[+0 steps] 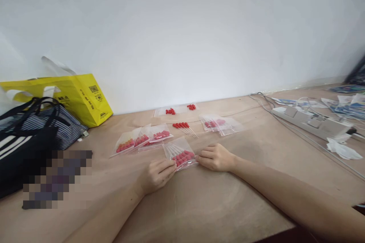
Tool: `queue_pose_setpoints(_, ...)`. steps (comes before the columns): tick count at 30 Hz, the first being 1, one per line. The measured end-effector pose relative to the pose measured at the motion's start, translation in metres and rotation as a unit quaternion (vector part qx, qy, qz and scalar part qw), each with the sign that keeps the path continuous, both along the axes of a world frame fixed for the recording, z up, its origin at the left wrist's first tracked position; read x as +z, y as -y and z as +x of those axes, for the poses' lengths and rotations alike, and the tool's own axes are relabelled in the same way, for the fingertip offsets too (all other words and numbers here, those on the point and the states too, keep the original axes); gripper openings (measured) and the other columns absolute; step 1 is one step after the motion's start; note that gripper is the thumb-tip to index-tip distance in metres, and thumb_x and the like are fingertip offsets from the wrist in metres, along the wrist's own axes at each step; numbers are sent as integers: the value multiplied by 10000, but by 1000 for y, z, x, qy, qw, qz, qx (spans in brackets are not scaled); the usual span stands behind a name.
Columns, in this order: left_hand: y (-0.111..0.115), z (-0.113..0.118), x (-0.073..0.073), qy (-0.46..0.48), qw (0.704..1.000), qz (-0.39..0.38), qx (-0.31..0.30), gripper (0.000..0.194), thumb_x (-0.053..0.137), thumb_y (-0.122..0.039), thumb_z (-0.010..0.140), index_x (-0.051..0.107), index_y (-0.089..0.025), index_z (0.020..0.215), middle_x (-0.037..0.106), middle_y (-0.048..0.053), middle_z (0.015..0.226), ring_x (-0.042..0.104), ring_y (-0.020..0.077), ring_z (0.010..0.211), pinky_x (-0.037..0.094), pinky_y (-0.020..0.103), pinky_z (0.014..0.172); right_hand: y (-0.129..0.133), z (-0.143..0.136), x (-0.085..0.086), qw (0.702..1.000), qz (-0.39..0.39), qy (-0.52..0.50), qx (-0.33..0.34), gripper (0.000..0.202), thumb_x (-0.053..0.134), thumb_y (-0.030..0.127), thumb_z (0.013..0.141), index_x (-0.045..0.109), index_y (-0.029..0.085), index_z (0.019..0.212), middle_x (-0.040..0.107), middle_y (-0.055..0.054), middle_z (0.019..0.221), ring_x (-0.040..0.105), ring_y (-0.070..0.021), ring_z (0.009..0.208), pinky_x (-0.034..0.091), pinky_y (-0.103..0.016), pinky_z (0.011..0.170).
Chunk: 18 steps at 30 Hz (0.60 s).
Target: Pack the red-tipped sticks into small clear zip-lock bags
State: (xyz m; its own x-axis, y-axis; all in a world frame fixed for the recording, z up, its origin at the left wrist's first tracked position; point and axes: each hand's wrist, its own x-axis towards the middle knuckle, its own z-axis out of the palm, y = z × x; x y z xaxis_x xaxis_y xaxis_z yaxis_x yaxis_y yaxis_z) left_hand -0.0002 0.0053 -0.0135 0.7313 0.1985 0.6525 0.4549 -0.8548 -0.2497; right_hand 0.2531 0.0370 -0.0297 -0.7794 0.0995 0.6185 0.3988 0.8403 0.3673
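Between my hands a clear zip bag [180, 148] lies on the table, holding several white sticks with red tips that point toward me. My left hand [159, 174] pinches the bag's near left corner. At its near right corner, the fingers of my right hand [215, 157] are closed on the edge. Just beyond the bag, several loose red-tipped sticks [184, 127] lie in a fan. Filled zip bags [139, 139] overlap to the left, with red tips showing through. More zip bags [218, 124] are stacked at the right, some red visible inside.
Near the wall lie further bags with red-tipped sticks [178, 111]. A yellow shopping bag [82, 98], a striped bag [67, 129] and a pixelated dark object [57, 180] are at left. A white power strip [313, 121], cables, a crumpled tissue [343, 149] and printed packets [348, 104] are at right.
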Motion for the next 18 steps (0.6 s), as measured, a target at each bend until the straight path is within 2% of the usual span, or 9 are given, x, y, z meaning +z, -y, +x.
queue_pose_setpoints(5,0,-5,3,-41,999,27,-23,185,407,-122,860,562,-186,938,673,36,788,640,149,637,501,234,517,-2,0,2,1000,17,20,12,202,377,143,858,542,137,741,519,-2,609,464,-82,553,294,-234,497)
queue_pose_setpoints(10,0,-5,10,-68,997,-16,-27,269,294,-106,888,529,-154,1008,658,63,737,632,152,639,510,240,540,-5,0,2,998,38,44,31,214,356,142,864,545,133,764,528,-12,637,463,-82,572,287,-236,499)
queue_pose_setpoints(13,-1,-6,9,-55,998,1,-17,274,284,-117,886,529,-145,1007,648,67,694,615,158,578,500,249,497,-6,-1,1,998,55,25,36,207,370,153,858,546,138,748,531,-5,628,461,-82,567,271,-244,488)
queue_pose_setpoints(18,-3,-8,9,-77,997,11,-26,274,332,-95,857,533,-197,1012,668,48,786,638,161,659,513,253,553,-3,-4,2,998,66,0,13,166,382,161,854,548,161,843,566,-9,668,469,-82,568,240,-253,471)
